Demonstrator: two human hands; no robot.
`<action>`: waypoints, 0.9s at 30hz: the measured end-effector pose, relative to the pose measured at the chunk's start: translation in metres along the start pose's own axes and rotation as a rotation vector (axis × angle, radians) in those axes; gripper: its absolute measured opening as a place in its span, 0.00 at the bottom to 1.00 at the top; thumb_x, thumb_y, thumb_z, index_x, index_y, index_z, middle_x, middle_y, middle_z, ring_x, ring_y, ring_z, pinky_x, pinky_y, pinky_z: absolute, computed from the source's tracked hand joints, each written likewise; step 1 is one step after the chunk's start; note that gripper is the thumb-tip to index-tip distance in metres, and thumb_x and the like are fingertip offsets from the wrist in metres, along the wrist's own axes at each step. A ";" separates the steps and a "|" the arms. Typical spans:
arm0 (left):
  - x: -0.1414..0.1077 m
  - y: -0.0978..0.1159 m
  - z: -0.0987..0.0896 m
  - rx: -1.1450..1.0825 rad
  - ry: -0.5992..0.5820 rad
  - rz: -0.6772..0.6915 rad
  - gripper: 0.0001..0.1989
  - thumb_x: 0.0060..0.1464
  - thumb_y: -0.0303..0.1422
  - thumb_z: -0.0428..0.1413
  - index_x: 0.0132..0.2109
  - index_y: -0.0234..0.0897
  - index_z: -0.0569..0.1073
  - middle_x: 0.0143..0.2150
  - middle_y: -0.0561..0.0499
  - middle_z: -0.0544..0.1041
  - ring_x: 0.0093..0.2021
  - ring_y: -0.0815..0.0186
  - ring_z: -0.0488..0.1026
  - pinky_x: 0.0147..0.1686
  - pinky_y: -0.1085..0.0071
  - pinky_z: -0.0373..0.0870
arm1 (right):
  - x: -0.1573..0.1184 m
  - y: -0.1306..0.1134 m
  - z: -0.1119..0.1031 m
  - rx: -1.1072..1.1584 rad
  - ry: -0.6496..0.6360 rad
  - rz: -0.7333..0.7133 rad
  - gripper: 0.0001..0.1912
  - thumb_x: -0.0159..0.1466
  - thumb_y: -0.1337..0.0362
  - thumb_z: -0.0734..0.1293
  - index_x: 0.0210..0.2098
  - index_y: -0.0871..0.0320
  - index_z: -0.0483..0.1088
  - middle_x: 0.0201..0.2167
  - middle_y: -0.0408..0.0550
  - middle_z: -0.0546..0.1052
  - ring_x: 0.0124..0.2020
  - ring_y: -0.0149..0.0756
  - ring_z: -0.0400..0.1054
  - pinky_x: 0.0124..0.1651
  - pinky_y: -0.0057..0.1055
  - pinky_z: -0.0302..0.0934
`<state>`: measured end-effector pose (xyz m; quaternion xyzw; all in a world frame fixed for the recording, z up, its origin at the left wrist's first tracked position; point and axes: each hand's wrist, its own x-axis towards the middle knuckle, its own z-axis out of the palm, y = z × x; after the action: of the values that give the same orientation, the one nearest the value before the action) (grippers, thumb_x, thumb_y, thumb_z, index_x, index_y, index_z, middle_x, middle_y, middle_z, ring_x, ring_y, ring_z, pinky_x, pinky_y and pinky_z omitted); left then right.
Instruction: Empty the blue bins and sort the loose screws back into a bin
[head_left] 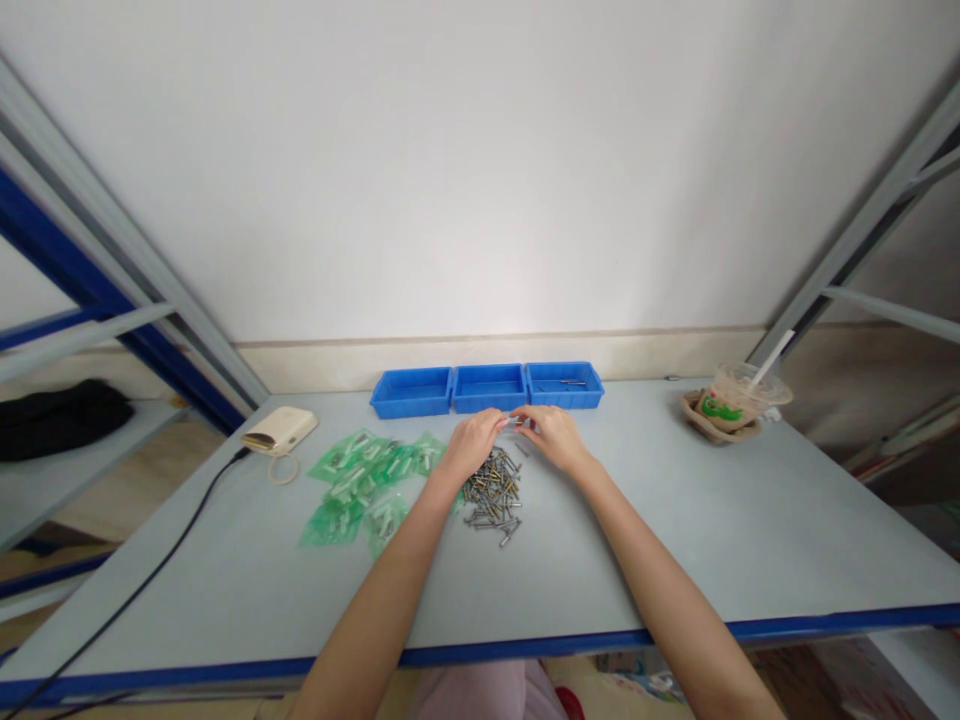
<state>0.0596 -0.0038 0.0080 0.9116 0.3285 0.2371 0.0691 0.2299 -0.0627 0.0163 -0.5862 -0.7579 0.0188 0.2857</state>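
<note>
My left hand (475, 440) and my right hand (558, 436) meet just in front of the blue bins, fingers pinched together. Between their fingertips is a small silvery metal piece (513, 421), touched from both sides; its exact kind is too small to make out. Below the hands lies a loose pile of small metal pins (493, 492), some silver and some brass-coloured, partly hidden by my left hand and wrist. A single pin (523, 450) rests apart, near my right fingers. Left of my left forearm are several green plastic bags (360, 478) with metal parts inside.
Three blue bins (411, 408) stand side by side near the wall; the right one holds a few thin metal pieces (573, 382). A cream-coloured device (281, 430) with a black cable (180, 540) sits at left. A drink cup (731, 395) in a cardboard holder (709, 430) stands at right.
</note>
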 end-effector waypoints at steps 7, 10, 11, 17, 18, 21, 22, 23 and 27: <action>-0.001 0.001 0.000 -0.016 0.031 0.018 0.12 0.62 0.35 0.42 0.42 0.38 0.69 0.39 0.51 0.74 0.39 0.66 0.72 0.38 0.73 0.65 | -0.001 -0.001 -0.001 0.009 -0.002 0.054 0.13 0.66 0.61 0.57 0.39 0.55 0.73 0.37 0.46 0.78 0.36 0.34 0.70 0.36 0.26 0.56; -0.001 0.000 0.001 0.013 0.045 -0.001 0.12 0.62 0.34 0.41 0.42 0.38 0.69 0.38 0.50 0.74 0.39 0.66 0.72 0.37 0.73 0.65 | -0.001 -0.001 -0.001 0.025 -0.007 0.044 0.12 0.65 0.59 0.60 0.44 0.54 0.71 0.37 0.45 0.78 0.35 0.34 0.71 0.36 0.26 0.56; -0.001 0.000 0.001 0.020 0.050 -0.013 0.12 0.62 0.33 0.41 0.42 0.38 0.69 0.38 0.50 0.74 0.38 0.66 0.72 0.37 0.73 0.65 | -0.001 -0.002 -0.002 0.025 -0.003 0.041 0.13 0.64 0.59 0.61 0.45 0.54 0.70 0.36 0.45 0.78 0.35 0.34 0.71 0.36 0.26 0.56; -0.001 0.001 0.000 0.015 0.017 -0.009 0.12 0.62 0.34 0.43 0.41 0.37 0.69 0.37 0.50 0.75 0.38 0.66 0.73 0.36 0.73 0.64 | -0.001 -0.003 -0.003 -0.023 0.017 0.035 0.13 0.65 0.57 0.58 0.37 0.55 0.73 0.34 0.46 0.78 0.35 0.35 0.70 0.37 0.27 0.55; -0.001 0.001 0.000 0.013 0.017 -0.002 0.11 0.62 0.35 0.43 0.41 0.38 0.69 0.38 0.51 0.75 0.38 0.66 0.73 0.36 0.73 0.64 | -0.001 -0.003 -0.004 -0.022 0.017 0.035 0.14 0.66 0.57 0.58 0.37 0.55 0.73 0.35 0.46 0.78 0.35 0.35 0.70 0.37 0.27 0.55; -0.002 0.002 0.000 0.025 0.011 0.005 0.12 0.62 0.34 0.42 0.41 0.37 0.69 0.37 0.50 0.75 0.38 0.66 0.73 0.36 0.74 0.63 | -0.001 -0.003 -0.005 0.009 0.014 0.033 0.14 0.65 0.57 0.58 0.41 0.55 0.71 0.37 0.46 0.78 0.36 0.34 0.70 0.37 0.26 0.55; -0.002 0.002 0.000 0.033 0.006 0.002 0.13 0.63 0.34 0.42 0.40 0.37 0.69 0.36 0.50 0.75 0.38 0.66 0.73 0.36 0.74 0.63 | -0.001 -0.003 -0.005 0.024 0.008 0.029 0.13 0.65 0.57 0.59 0.44 0.54 0.70 0.38 0.46 0.78 0.35 0.34 0.70 0.37 0.26 0.56; -0.002 0.003 0.000 0.040 0.002 0.000 0.13 0.63 0.34 0.41 0.39 0.37 0.70 0.36 0.50 0.75 0.37 0.66 0.73 0.36 0.74 0.63 | -0.001 -0.003 -0.005 0.033 0.001 0.025 0.13 0.64 0.58 0.60 0.45 0.54 0.69 0.38 0.46 0.77 0.35 0.34 0.70 0.37 0.26 0.56; -0.002 0.004 -0.003 0.047 -0.012 -0.005 0.14 0.63 0.34 0.41 0.38 0.37 0.70 0.35 0.50 0.75 0.38 0.65 0.72 0.36 0.74 0.63 | -0.001 -0.003 -0.003 0.000 -0.018 0.031 0.11 0.65 0.59 0.59 0.40 0.55 0.71 0.35 0.46 0.78 0.35 0.34 0.70 0.36 0.26 0.55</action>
<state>0.0592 -0.0082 0.0106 0.9136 0.3358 0.2235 0.0502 0.2291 -0.0657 0.0191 -0.5977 -0.7512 0.0284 0.2786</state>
